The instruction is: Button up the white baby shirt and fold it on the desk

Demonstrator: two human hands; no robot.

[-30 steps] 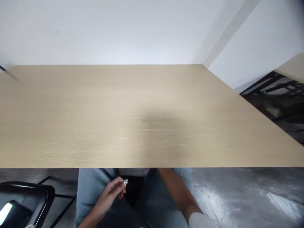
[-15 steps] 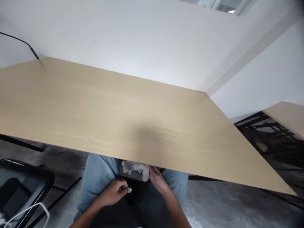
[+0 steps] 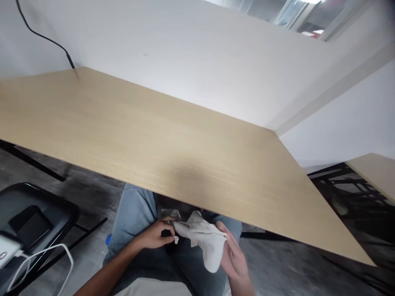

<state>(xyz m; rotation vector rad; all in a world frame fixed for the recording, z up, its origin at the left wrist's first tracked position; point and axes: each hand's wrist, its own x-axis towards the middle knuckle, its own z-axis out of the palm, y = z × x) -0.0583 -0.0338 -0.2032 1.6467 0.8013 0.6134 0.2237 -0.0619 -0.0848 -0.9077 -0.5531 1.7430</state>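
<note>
Over my lap, below the front edge of the table, hangs a crumpled white cloth (image 3: 206,242), soft and folded. My right hand (image 3: 233,253) grips its right side, thumb on top. My left hand (image 3: 159,234) is closed at the cloth's left end, fingers pinched on its edge. A small white piece (image 3: 176,239), perhaps an earbud, shows at the left thumb tip; its kind is not clear. Behind the left fingers, a pale crumpled scrap (image 3: 170,213) lies between my knees, partly hidden.
A light wooden table (image 3: 154,135) spreads ahead against a white partition (image 3: 185,61). At left, a black chair (image 3: 61,205) bears a dark phone (image 3: 30,224) and a white charger box (image 3: 8,250) with a white cable (image 3: 69,259). A black cord (image 3: 46,38) runs along the partition.
The cloth has come up from between my knees toward me and spread out in my right hand. My left hand has moved up and right to meet it. The view has shifted slightly.
</note>
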